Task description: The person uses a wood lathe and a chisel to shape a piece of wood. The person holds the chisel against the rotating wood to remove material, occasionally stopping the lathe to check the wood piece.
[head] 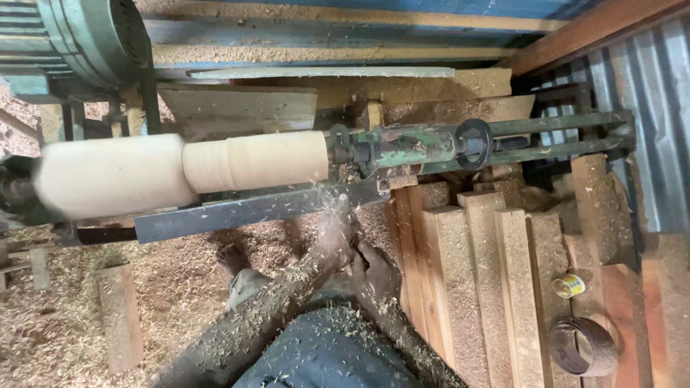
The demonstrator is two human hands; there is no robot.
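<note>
Both hands [356,262] (tool hidden) shaving-blurred

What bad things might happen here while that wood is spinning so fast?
Chips flying off the spinning wood might hit eyes. The left hand and right hand work close to the tool rest, so fingers may slip in. Sawdust on the floor looks slippery.

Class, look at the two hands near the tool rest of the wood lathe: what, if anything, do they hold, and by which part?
It cannot be told. Both the left hand and the right hand are closed together just below the tool rest, but flying chips hide whatever they grip.
</note>
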